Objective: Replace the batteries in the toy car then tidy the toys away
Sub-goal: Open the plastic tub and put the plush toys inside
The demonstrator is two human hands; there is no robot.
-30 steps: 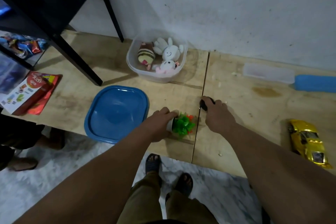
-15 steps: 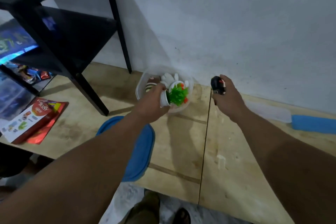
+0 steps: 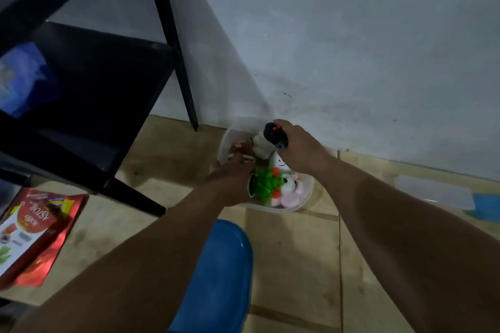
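left hand (image 3: 230,184): down in the clear tub (image 3: 305,197) at the back edge of the wooden surface (image 3: 295,257), right by the wall. It's touching the white pot of the green plastic plant (image 3: 266,184), which already sits in the tub – too blurry to call whether my fingers are curled round the pot or already off it.

right hand (image 3: 300,151): clenched round the small black remote (image 3: 274,135), hovering over the far side of the tub.

tub contents: plush toys – a white smiley one (image 3: 280,163) under my right wrist, a pink-and-white one (image 3: 289,192) at the near rim. Pretty packed already.

toy car: not in shot, so I can't say where it is or if the batteries are sorted.

lid: the blue lid (image 3: 219,273) lies on the surface just on my side of the tub.

other stuff: red snack packet (image 3: 35,232) near the left edge, black shelf frame (image 3: 108,105) above it.

what could go wrong: plant is perched high on the plushies, so I reckon it could tip out or stop the lid closing. Dropping the remote on top makes that worse – it might slide off the pile and over the rim.
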